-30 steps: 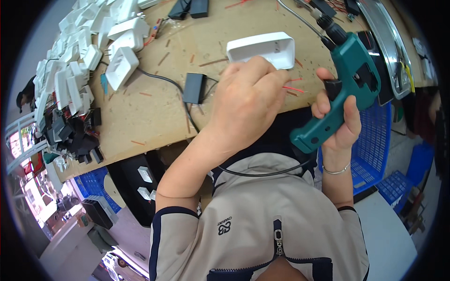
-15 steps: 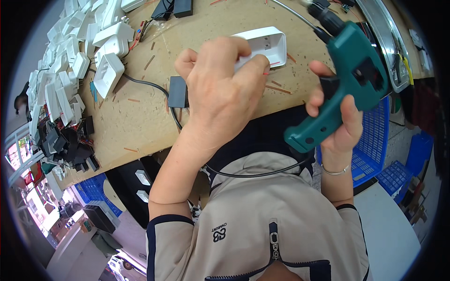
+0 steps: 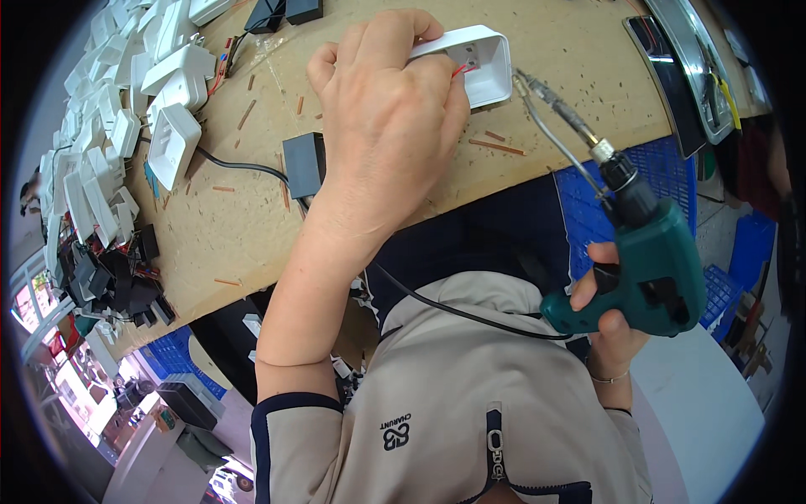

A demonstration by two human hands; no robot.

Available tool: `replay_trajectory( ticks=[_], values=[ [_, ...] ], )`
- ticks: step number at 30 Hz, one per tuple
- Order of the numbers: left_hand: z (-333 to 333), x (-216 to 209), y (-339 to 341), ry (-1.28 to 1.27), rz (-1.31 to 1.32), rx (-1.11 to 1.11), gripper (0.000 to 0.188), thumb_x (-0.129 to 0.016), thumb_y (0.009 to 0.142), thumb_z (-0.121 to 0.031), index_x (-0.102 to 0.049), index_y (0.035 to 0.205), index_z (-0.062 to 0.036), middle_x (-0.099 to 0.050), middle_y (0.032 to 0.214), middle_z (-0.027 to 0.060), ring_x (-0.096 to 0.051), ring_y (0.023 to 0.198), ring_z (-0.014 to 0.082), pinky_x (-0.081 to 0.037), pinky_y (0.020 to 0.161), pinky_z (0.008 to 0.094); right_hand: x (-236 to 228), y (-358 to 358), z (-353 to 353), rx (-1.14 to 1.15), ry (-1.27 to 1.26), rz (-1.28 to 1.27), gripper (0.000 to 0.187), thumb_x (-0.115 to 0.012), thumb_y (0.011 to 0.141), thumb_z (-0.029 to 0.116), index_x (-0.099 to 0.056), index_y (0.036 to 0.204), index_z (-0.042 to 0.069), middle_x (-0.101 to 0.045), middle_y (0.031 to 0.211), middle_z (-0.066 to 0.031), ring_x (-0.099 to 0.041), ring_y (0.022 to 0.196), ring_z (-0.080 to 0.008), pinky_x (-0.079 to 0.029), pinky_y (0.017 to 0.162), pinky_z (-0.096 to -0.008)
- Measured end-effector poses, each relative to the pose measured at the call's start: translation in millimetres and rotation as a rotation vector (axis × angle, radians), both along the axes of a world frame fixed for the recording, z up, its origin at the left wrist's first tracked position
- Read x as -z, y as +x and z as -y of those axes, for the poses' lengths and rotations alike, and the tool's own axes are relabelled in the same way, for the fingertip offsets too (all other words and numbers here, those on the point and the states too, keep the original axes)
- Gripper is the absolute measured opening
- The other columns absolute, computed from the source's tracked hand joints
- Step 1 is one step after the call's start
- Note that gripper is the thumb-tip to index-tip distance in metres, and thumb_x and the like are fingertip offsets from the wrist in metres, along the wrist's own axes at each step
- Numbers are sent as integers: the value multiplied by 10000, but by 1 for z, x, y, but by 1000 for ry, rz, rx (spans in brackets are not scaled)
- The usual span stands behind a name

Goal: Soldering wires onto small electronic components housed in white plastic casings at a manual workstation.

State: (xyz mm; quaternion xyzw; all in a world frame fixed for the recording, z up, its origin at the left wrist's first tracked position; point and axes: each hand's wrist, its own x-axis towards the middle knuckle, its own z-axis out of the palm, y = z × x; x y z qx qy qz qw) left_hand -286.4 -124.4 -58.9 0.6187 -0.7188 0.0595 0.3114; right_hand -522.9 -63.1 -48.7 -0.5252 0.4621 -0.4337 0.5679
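Observation:
My left hand [image 3: 390, 118] is closed around the near-left side of a white plastic housing [image 3: 495, 52], open side up, at the back of the bench. A short red wire [image 3: 460, 70] sticks out by its fingertips inside the housing. How the fingers grip the wire is partly hidden. My right hand [image 3: 611, 323] is wrapped round the handle of a green soldering gun [image 3: 663, 256], fingers at the black trigger. The gun's tip and its thin curved feed tube point up beside the housing's right end, close to it. A black cable trails from the handle across my lap.
White housings [image 3: 109, 151] are heaped on the left, with dark boxes [image 3: 109, 273] below them. A dark grey block [image 3: 304, 165] lies by my left wrist. Copper-coloured bits [image 3: 497, 147] litter the bench. At right are a metal tray [image 3: 701, 76] and blue baskets [image 3: 592, 210].
My right hand has lowered the soldering gun to the right and toward me, so its tip now shows beside the housing. The left hand has moved slightly away from me, further over the housing.

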Motion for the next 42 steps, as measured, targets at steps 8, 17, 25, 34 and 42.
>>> replay_trajectory(
  ticks=[8, 17, 25, 34, 42],
  values=[
    [46, 48, 10, -861, -316, 378, 69, -604, 636, -38, -575, 698, -34, -524, 879, 76, -489, 812, 244, -320, 680, 351, 5, 7, -7, 1, 55, -12, 657, -706, 685, 350, -444, 1083, -103, -559, 980, -174, -569, 602, -130, -472, 517, -220],
    [38, 48, 9, -752, -288, 297, 50, -585, 646, -35, -546, 677, -28, -512, 872, 75, -480, 784, 250, -322, 666, 352, 2, 11, 2, 8, 35, -18, 667, -708, 689, 300, -400, 1130, -92, -543, 989, -217, -573, 604, -150, -474, 520, -234],
    [46, 47, 6, -860, -304, 319, 71, -582, 631, -21, -538, 686, -14, -508, 873, 94, -479, 777, 256, -328, 666, 359, -1, 14, 9, -12, 37, -41, 658, -694, 695, 253, -373, 1158, -86, -536, 993, -227, -571, 602, -154, -471, 520, -234],
    [47, 46, 5, -881, -301, 331, 77, -577, 628, -7, -527, 687, -12, -504, 859, 92, -475, 758, 253, -326, 657, 351, -4, 17, 15, -49, 38, -94, 613, -682, 697, 228, -400, 1140, -89, -541, 968, -221, -558, 589, -144, -459, 512, -220],
    [48, 47, 6, -899, -274, 308, 78, -578, 624, -6, -521, 674, -18, -504, 856, 89, -474, 752, 249, -322, 650, 353, -5, 18, 18, -61, 42, -121, 615, -686, 695, 237, -406, 1135, -89, -542, 924, -192, -547, 576, -135, -448, 502, -212]
  ],
)
